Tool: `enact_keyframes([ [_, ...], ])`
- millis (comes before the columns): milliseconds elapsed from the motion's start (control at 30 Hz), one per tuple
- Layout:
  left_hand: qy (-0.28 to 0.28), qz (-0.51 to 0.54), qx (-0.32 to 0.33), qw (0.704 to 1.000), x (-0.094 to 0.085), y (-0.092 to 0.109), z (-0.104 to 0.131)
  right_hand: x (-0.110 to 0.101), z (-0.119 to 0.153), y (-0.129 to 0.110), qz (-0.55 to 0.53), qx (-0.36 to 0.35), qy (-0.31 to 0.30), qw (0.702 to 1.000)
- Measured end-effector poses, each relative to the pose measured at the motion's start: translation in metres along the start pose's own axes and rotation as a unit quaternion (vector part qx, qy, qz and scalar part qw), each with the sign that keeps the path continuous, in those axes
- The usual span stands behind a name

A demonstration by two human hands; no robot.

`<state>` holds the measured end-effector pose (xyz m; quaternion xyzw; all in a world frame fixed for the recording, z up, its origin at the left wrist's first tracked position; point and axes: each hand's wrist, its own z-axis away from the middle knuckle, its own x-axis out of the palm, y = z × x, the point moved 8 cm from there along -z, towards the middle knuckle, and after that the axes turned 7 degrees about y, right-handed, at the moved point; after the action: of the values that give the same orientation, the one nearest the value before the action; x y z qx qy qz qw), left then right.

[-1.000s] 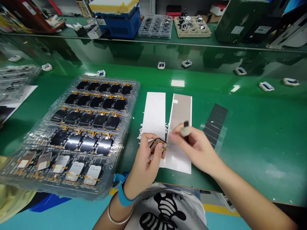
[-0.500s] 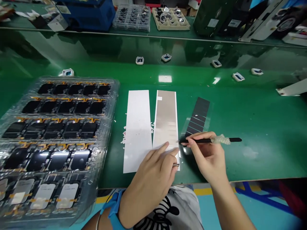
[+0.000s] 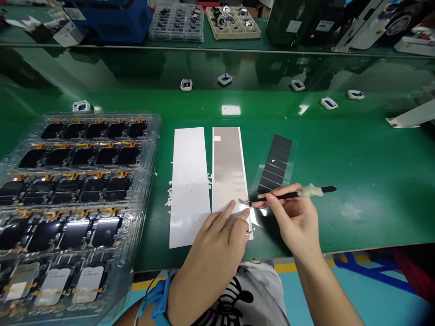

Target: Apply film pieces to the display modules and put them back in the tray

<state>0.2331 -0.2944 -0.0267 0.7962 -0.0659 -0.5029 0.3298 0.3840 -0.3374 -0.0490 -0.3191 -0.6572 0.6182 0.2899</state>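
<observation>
Left hand [image 3: 215, 249] lies palm-down; right hand [image 3: 301, 219] (turned inward) pinches a tool [image 3: 288, 195].

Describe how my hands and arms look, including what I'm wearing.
Both your left hand and right hand are without gloves. A bright blue band circles the left wrist, and the edge of a pale bangle just shows farther up that arm. The right forearm shows no sleeve or band.
</observation>
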Motion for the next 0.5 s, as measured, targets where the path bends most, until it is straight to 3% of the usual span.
enact_keyframes([
  [100, 0.016, 0.039, -0.038, 0.998, -0.002, -0.004, -0.001, -0.006, -0.002, 0.000, -0.045, 0.020, 0.007, 0.999],
  [200, 0.054, 0.128, -0.138, 0.981, -0.007, -0.018, 0.000, -0.011, -0.001, -0.006, -0.100, 0.010, 0.042, 0.994],
  [300, 0.113, 0.310, -0.270, 0.904, -0.006, -0.038, 0.006, -0.007, 0.009, -0.017, -0.111, -0.027, 0.073, 0.991],
  [400, 0.161, 0.451, -0.315, 0.819, -0.004, -0.045, 0.008, 0.006, 0.023, -0.027, -0.103, -0.058, 0.085, 0.989],
  [500, 0.179, 0.490, -0.311, 0.795, -0.003, -0.046, 0.007, 0.018, 0.033, -0.030, -0.112, -0.067, 0.099, 0.987],
])
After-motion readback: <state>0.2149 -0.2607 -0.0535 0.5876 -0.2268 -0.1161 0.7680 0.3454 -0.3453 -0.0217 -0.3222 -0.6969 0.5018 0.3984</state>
